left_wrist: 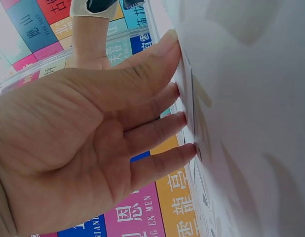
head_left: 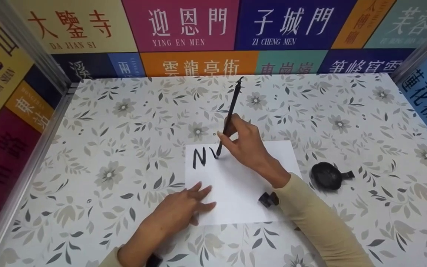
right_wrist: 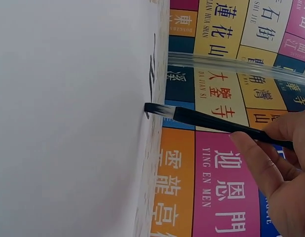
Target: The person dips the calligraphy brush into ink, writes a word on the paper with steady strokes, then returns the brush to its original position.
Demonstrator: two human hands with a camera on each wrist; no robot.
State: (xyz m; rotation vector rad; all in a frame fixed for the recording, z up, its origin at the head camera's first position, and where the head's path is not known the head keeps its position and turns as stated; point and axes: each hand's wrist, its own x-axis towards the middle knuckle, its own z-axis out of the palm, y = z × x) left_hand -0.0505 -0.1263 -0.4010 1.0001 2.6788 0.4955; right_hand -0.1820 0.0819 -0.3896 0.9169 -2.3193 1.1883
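Note:
My right hand (head_left: 248, 142) pinches a dark writing brush (head_left: 232, 107) by its handle, above a white sheet of paper (head_left: 235, 193). In the right wrist view, the black-tipped bristles (right_wrist: 160, 109) meet the paper at a short stroke. A black letter N (head_left: 199, 158) stands near the sheet's top left, and a V-like mark (head_left: 214, 152) ends at the brush tip. With fingers spread, my left hand (head_left: 180, 207) rests at the sheet's lower left edge. Its fingertips (left_wrist: 188, 149) touch down there in the left wrist view.
A small black pan-shaped dish (head_left: 326, 175) with a short handle sits right of the paper. The table (head_left: 87, 148) has a leaf and flower pattern. Panels with coloured Chinese signs (head_left: 189, 26) stand behind it and at both sides.

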